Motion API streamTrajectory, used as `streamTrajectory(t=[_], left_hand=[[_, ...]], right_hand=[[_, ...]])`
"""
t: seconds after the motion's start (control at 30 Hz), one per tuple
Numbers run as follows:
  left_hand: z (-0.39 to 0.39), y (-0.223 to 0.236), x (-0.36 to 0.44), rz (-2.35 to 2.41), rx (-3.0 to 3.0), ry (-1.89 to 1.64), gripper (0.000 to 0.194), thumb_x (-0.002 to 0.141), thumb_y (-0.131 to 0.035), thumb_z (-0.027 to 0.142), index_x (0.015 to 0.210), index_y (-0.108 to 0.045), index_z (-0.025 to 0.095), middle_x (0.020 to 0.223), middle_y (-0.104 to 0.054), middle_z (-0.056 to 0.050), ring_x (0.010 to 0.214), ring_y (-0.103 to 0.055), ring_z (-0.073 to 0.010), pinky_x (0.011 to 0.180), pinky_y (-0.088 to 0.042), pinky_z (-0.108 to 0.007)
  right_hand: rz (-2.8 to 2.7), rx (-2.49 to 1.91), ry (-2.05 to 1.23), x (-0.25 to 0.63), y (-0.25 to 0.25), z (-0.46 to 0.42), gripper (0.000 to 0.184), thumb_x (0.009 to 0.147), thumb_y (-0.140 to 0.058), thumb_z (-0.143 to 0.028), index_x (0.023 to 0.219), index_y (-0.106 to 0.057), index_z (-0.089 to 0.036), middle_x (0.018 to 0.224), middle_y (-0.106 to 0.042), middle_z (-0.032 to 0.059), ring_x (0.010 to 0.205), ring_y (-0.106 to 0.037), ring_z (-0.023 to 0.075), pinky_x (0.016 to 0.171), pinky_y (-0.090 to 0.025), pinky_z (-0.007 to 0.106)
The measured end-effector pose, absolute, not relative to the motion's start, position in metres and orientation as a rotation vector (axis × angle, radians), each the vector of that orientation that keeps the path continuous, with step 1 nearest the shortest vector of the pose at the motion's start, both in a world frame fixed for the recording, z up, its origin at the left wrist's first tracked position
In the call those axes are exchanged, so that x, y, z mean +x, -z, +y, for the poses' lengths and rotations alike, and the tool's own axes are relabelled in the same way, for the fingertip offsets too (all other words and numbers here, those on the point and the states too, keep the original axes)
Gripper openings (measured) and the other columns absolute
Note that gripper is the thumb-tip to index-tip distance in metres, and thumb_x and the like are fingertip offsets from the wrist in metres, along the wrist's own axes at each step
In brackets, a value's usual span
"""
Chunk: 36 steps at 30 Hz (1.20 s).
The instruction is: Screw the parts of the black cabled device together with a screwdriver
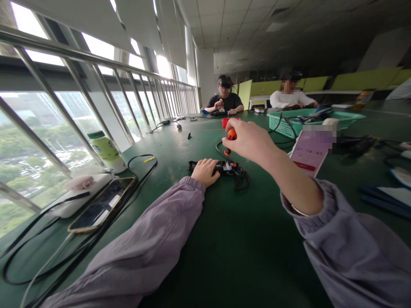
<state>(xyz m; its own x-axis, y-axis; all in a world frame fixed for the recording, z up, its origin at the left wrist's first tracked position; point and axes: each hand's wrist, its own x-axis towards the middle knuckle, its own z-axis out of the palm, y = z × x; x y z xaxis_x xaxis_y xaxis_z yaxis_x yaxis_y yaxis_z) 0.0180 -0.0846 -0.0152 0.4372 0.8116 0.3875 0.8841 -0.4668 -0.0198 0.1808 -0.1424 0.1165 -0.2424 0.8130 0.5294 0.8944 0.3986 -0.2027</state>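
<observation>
My right hand [248, 139] grips the orange handle of a screwdriver [231, 134] from above. The screwdriver stands nearly upright, its tip down at the right part of a black device [227, 167] with orange bits and a looped black cable [246, 182]. Pressed over the device's middle, my left hand [205, 171] holds it against the green table [218, 239]. The black left end of the device sticks out beyond my fingers. The exact contact at the screwdriver's tip is too small to make out.
A red box [230, 122] lies behind my right hand, and a green basket [290, 124] behind that. A phone with a timer [310, 152] leans at right. At left are a bottle [107, 152], another phone [102, 205] and cables. Two people [224, 98] sit across the table.
</observation>
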Motion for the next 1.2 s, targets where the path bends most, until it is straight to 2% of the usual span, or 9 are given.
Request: streamTrajectory(t=[0.1,0.27,0.33,0.5,0.57,0.63,0.73,1.1,1.2], left_hand=[[-0.084,0.016,0.018,-1.47,-2.453,0.461,0.041,0.082,-0.043,0.031,0.119,-0.052,0.017,0.109,-0.06,-0.008,0.103,-0.052,-0.0248,0.095,-0.039,-0.039],[-0.084,0.016,0.018,-1.46,-2.45,0.461,0.04,0.081,-0.044,0.03,0.118,-0.052,0.016,0.11,-0.06,-0.009,0.103,-0.052,-0.0249,0.094,-0.039,-0.039],[-0.084,0.016,0.018,-1.457,-2.452,0.467,0.04,0.081,-0.044,0.03,0.118,-0.053,0.016,0.109,-0.06,-0.009,0.103,-0.052,-0.025,0.094,-0.039,-0.039],[-0.084,0.016,0.019,-1.445,-2.437,0.446,0.039,0.081,-0.044,0.03,0.116,-0.053,0.015,0.107,-0.06,-0.009,0.102,-0.053,-0.0245,0.092,-0.04,-0.037],[-0.084,0.015,0.019,-1.447,-2.432,0.441,0.038,0.081,-0.044,0.03,0.114,-0.054,0.014,0.105,-0.06,-0.01,0.1,-0.053,-0.0247,0.089,-0.041,-0.037],[-0.085,0.014,0.019,-1.447,-2.427,0.438,0.037,0.08,-0.045,0.03,0.113,-0.054,0.014,0.103,-0.06,-0.01,0.1,-0.053,-0.0245,0.088,-0.042,-0.036],[-0.086,0.014,0.02,-1.442,-2.411,0.444,0.036,0.079,-0.046,0.029,0.111,-0.054,0.014,0.103,-0.06,-0.009,0.099,-0.053,-0.024,0.088,-0.042,-0.035],[-0.091,0.01,0.02,-1.445,-2.376,0.473,0.034,0.075,-0.048,0.03,0.105,-0.052,0.014,0.101,-0.06,-0.009,0.098,-0.055,-0.0238,0.086,-0.044,-0.034],[-0.093,0.007,0.022,-1.466,-2.375,0.463,0.033,0.074,-0.049,0.031,0.103,-0.051,0.015,0.1,-0.06,-0.009,0.096,-0.057,-0.0234,0.085,-0.044,-0.034]], right_hand=[[-2.077,-1.293,0.174,0.184,-0.103,-0.142,0.035,0.072,-0.054,-0.027,0.107,-0.054,-0.019,0.079,-0.065,0.0045,0.068,-0.057,0.0178,0.062,-0.038,0.028],[-1.905,-1.292,0.044,0.198,-0.078,-0.144,0.022,0.079,-0.049,-0.04,0.086,-0.057,-0.02,0.069,-0.06,0.0015,0.065,-0.056,0.0167,0.06,-0.037,0.026],[-1.862,-1.227,-0.036,0.203,-0.067,-0.148,0.021,0.08,-0.048,-0.038,0.09,-0.055,-0.02,0.067,-0.058,-0.0001,0.064,-0.055,0.0157,0.06,-0.039,0.025],[-1.938,-0.973,-0.031,0.217,-0.04,-0.167,0.028,0.078,-0.051,-0.027,0.105,-0.051,-0.02,0.085,-0.062,0.0025,0.077,-0.058,0.0163,0.075,-0.043,0.029],[-2.065,-0.937,-0.006,0.222,-0.029,-0.172,0.018,0.081,-0.049,-0.026,0.097,-0.055,-0.02,0.089,-0.064,0.004,0.082,-0.058,0.0163,0.08,-0.042,0.031],[-2.169,-0.875,0.051,0.226,-0.018,-0.172,0.011,0.082,-0.049,-0.029,0.087,-0.057,-0.022,0.081,-0.065,0.0027,0.077,-0.058,0.0161,0.082,-0.041,0.033],[-2.162,-0.726,0.191,0.23,-0.001,-0.168,0.011,0.079,-0.055,-0.03,0.084,-0.058,-0.021,0.073,-0.063,0.0018,0.067,-0.055,0.0153,0.075,-0.042,0.033],[-2.226,-0.45,0.464,0.249,0.007,-0.17,0.009,0.073,-0.055,-0.015,0.081,-0.056,-0.019,0.069,-0.053,0.0012,0.065,-0.047,0.0134,0.068,-0.044,0.029],[-2.15,-0.484,0.403,0.255,0.008,-0.168,0.012,0.073,-0.056,-0.012,0.083,-0.055,-0.019,0.07,-0.053,0.0015,0.065,-0.048,0.0133,0.066,-0.044,0.029]])
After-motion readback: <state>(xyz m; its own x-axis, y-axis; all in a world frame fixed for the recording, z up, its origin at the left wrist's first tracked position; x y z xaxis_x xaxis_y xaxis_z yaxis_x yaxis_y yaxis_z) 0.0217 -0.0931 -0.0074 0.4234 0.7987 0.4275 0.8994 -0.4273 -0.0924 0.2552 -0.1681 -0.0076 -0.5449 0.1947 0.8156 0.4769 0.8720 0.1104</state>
